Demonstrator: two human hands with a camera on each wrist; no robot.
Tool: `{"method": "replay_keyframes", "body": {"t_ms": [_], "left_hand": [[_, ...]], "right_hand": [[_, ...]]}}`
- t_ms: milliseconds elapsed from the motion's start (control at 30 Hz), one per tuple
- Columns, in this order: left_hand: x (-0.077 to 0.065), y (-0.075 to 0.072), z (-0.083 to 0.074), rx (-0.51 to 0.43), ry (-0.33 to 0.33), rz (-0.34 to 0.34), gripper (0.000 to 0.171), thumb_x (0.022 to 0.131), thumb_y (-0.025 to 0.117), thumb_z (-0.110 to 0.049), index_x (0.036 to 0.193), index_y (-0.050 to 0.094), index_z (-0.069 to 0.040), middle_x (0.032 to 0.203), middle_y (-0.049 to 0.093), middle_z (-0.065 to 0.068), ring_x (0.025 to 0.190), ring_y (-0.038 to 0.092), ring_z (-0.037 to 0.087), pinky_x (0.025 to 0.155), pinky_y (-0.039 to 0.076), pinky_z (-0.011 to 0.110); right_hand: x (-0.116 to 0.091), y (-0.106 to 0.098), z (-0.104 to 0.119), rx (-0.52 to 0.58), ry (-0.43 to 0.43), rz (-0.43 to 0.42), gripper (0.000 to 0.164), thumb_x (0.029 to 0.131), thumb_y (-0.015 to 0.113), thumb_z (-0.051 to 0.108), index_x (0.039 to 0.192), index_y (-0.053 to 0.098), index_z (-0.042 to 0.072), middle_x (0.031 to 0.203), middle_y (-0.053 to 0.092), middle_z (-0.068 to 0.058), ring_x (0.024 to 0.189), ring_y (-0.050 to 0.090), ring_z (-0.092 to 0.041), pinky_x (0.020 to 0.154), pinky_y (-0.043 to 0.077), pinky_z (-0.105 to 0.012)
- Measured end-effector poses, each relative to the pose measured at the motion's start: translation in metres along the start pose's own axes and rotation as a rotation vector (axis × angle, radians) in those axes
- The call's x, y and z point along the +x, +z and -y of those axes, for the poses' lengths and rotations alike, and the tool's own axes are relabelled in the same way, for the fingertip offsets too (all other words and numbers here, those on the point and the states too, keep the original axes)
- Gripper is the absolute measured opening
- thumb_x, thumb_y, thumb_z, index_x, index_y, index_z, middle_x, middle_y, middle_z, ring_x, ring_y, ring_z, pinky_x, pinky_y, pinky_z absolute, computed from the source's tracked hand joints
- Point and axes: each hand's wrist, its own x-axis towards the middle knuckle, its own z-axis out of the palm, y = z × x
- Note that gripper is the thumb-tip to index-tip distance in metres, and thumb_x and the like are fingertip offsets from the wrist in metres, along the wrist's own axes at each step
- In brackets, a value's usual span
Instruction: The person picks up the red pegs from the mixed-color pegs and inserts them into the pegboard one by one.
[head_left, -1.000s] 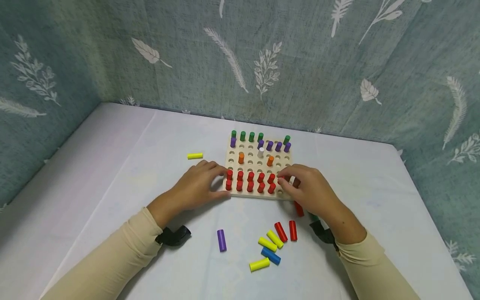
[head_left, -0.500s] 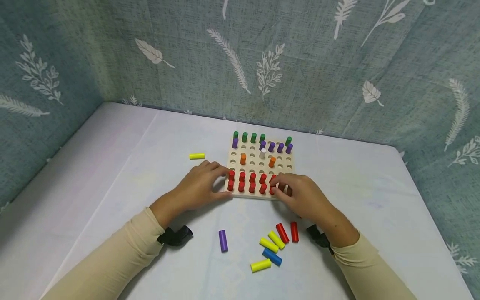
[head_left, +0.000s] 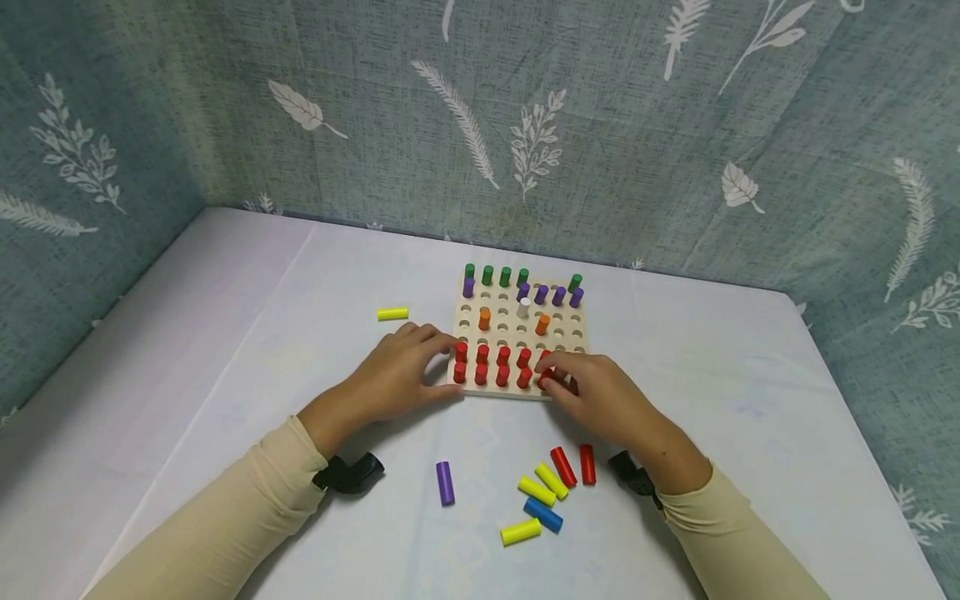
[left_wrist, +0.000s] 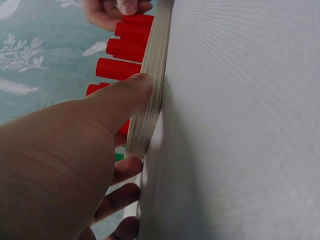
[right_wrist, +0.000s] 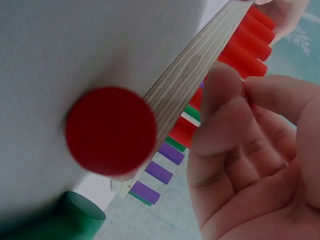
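A wooden pegboard point(head_left: 498, 393) stands on the table with two rows of red pegs point(head_left: 502, 356) along its near side. My left hand point(head_left: 393, 371) grips the board's near left corner, its thumb point(left_wrist: 140, 87) on the layered front edge and the other fingers around the left side. With bent index finger and thumb, my right hand point(head_left: 600, 396) pinches a red peg point(head_left: 545, 382) in the front row, towards the right; the fingers mostly hide it. Green pegs point(head_left: 506, 276), purple pegs point(head_left: 542, 294), two orange pegs point(head_left: 484, 319) and one white peg point(head_left: 524, 307) stand farther back.
Loose on the table lie a purple peg point(head_left: 445, 483), two red pegs point(head_left: 563, 467), a blue peg point(head_left: 543, 514) and several yellow ones, one yellow peg point(head_left: 392, 314) left of the board. In the right wrist view, another red peg point(right_wrist: 111, 131) and a green peg point(right_wrist: 80, 215) lie near the wrist.
My right hand has shifted left and a little nearer, from the right end of the second red row to a front-row red peg. The left hand stays on the board's corner.
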Motion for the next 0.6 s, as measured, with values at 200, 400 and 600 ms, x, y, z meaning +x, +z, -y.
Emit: {"method": "replay_keyframes", "body": {"t_ms": [200,400,600], "left_hand": [[0.0002,-0.0012,0.0004,-0.002,-0.011,0.000,0.066,0.079,0.082,-0.048,0.134,0.061,-0.019,0.127,0.064,0.003,0.121,0.053,0.025,0.104,0.046,0.049],[0.0001,0.0001,0.0010,-0.019,-0.018,0.014,0.067,0.079,0.083,-0.047,0.135,0.061,-0.018,0.127,0.064,0.003,0.120,0.054,0.024,0.104,0.046,0.049],[0.0015,0.0024,0.0013,-0.018,-0.016,0.006,0.067,0.078,0.083,-0.048,0.135,0.061,-0.019,0.127,0.064,0.003,0.121,0.053,0.024,0.105,0.046,0.049]], "right_hand": [[0.0024,0.0003,-0.0014,0.009,0.037,0.028,0.021,0.093,0.072,0.018,0.113,0.070,0.014,0.089,0.068,0.004,0.077,0.056,-0.012,0.068,0.052,-0.023],[0.0023,0.0005,-0.0032,0.005,0.035,0.016,0.023,0.092,0.072,0.019,0.115,0.073,0.015,0.094,0.070,0.004,0.081,0.056,-0.012,0.071,0.052,-0.024],[0.0015,-0.0002,-0.0057,0.003,0.012,-0.013,0.022,0.092,0.073,0.019,0.113,0.074,0.014,0.094,0.070,0.004,0.077,0.055,-0.011,0.067,0.051,-0.023]]}}
